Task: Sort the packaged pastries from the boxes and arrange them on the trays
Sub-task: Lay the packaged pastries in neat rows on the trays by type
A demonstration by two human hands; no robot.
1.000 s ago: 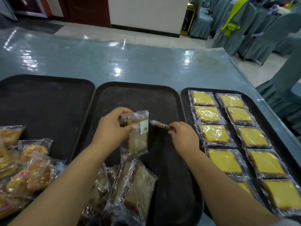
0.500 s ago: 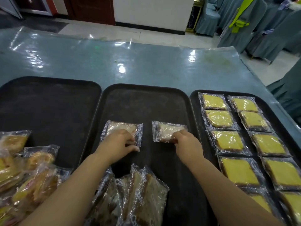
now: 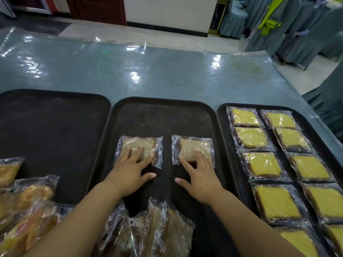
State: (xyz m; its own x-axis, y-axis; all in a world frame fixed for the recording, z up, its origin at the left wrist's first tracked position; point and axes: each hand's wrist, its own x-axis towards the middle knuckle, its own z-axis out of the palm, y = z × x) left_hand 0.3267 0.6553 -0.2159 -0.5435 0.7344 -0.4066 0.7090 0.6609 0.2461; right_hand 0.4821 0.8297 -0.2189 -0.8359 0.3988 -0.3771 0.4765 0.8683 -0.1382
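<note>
Two pale brown wrapped pastries lie flat side by side on the middle black tray (image 3: pixel 163 112). My left hand (image 3: pixel 130 173) rests with straight fingers on the left pastry (image 3: pixel 141 145). My right hand (image 3: pixel 200 175) lies the same way on the right pastry (image 3: pixel 193 147). A heap of the same brown pastries (image 3: pixel 157 232) sits at the tray's near edge between my forearms. The right tray (image 3: pixel 220 115) holds two columns of yellow wrapped pastries (image 3: pixel 261 164).
The left black tray (image 3: pixel 52 127) carries orange-yellow wrapped pastries (image 3: pixel 24 210) at its near left. The trays stand on a blue-grey table under shiny plastic (image 3: pixel 148 71). Covered chairs (image 3: pixel 297 34) stand beyond the table's right corner.
A second ago both hands held the two brown pastries above the middle tray. They laid them down flat, and now the fingers lie straight on top of them.
</note>
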